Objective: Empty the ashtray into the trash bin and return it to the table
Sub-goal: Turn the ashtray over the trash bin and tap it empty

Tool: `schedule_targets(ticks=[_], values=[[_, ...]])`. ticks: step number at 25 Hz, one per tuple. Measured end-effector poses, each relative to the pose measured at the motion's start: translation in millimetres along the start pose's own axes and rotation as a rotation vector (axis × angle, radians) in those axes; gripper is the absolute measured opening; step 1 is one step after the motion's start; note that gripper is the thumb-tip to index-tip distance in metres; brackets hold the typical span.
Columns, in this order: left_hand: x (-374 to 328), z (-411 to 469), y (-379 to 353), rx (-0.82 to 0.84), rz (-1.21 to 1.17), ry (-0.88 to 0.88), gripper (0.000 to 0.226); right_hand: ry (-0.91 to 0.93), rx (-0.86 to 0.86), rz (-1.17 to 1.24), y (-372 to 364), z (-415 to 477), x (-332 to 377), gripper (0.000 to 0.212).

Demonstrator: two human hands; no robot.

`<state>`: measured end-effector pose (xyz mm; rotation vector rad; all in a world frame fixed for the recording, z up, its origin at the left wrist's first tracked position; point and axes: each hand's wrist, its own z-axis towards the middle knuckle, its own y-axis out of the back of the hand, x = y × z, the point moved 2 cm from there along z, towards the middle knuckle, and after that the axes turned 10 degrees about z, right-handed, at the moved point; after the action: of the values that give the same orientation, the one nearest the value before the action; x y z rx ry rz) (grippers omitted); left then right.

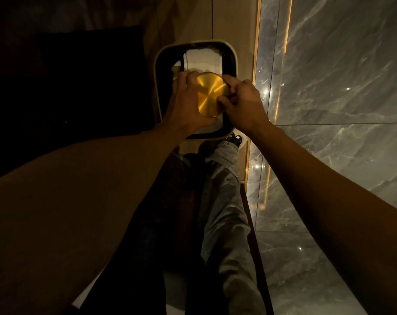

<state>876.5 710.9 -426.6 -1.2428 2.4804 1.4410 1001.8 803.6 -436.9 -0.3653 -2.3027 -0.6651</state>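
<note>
A round, shiny gold ashtray [212,93] is held upside down over the rounded trash bin [157,71], gripped by the left hand [188,103] and right hand [242,101], fingers curled around it.

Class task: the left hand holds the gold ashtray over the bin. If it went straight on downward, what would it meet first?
Probably the white liner inside the trash bin, below the left hand and ashtray; depth is unclear.

Both hands [188,103] hide the ashtray [212,94] rim and bin [157,71] contents.
</note>
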Motion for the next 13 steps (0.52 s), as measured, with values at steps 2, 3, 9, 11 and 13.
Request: schedule_targets(ticks=[2, 3, 9, 11, 13], values=[[2.2, 3.1, 0.8, 0.027, -0.047, 0.018, 0.11, 0.04, -0.012, -0.01, -0.1, -2.8, 0.2, 0.049], [2.4, 4.2, 1.5, 0.049, -0.053, 0.027, 0.112, 0.055, -0.023, -0.016, -1.2, -3.4, -0.8, 0.049], [1.7, 10.1, 4.0, 0.067, -0.003, 0.008, 0.116, 0.338, -0.122, -0.197, -1.8, -11.6, 6.3, 0.049], [-0.6, 11.6, 6.7, 0.044, -0.035, -0.006, 0.111, 0.482, -0.126, -0.266, -0.2, -12.3, 12.4, 0.05], [-4.9, 12.1, 12.2, 0.021, -0.087, -0.041, 0.097, 0.555, -0.026, -0.347, 0.3, -9.8, 11.4, 0.052]])
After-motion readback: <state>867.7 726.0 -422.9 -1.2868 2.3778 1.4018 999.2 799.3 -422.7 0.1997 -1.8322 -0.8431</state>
